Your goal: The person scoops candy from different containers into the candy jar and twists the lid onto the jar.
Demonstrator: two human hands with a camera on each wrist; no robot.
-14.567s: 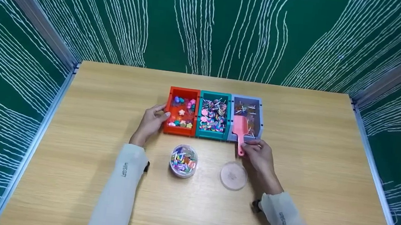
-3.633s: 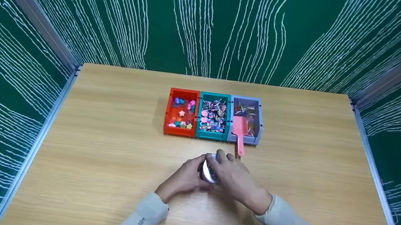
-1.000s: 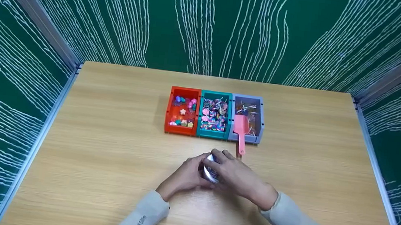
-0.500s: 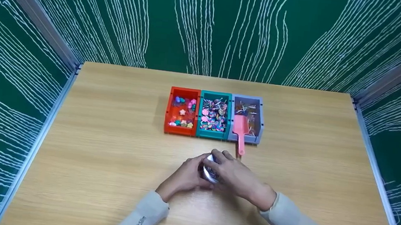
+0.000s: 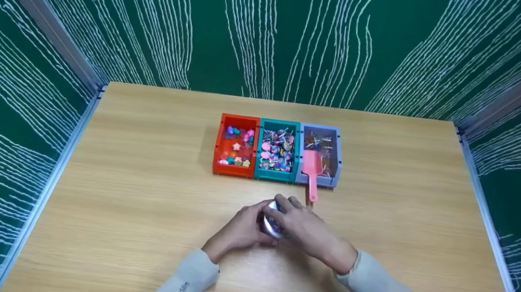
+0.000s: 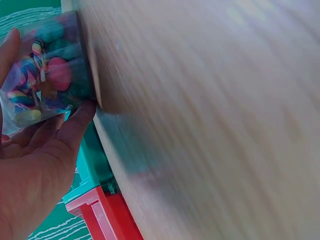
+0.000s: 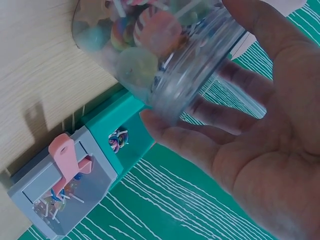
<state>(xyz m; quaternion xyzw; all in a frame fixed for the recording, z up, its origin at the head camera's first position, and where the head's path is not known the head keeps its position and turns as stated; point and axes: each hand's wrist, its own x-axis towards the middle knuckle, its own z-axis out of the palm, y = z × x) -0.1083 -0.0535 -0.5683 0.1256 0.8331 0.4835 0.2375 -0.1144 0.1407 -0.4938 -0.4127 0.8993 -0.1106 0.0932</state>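
Note:
A clear round plastic jar [image 5: 272, 225] of colourful candy-shaped charms stands upright on the table between both hands. My left hand [image 5: 243, 226] grips its side, with fingers around the wall in the left wrist view, where swirled and rounded pieces show inside the jar [image 6: 45, 70]. Over the top my right hand [image 5: 314, 231] holds the jar's upper rim with curled fingers; in the right wrist view the ridged clear lid area [image 7: 175, 87] sits between thumb and fingers. Whether the lid is seated fully cannot be told.
Beyond the hands stand three joined bins: red [image 5: 233, 171], green [image 5: 275, 175] and lilac [image 5: 334, 163], each holding small charms. A pink scoop [image 5: 313, 163] rests in the lilac bin, its handle over the front edge. Green walls surround the wooden table [image 5: 143, 153].
Earlier my left hand touched the red bin and my right held the scoop, with the lid lying on the table. Both hands then came to the jar; during the last second they barely move.

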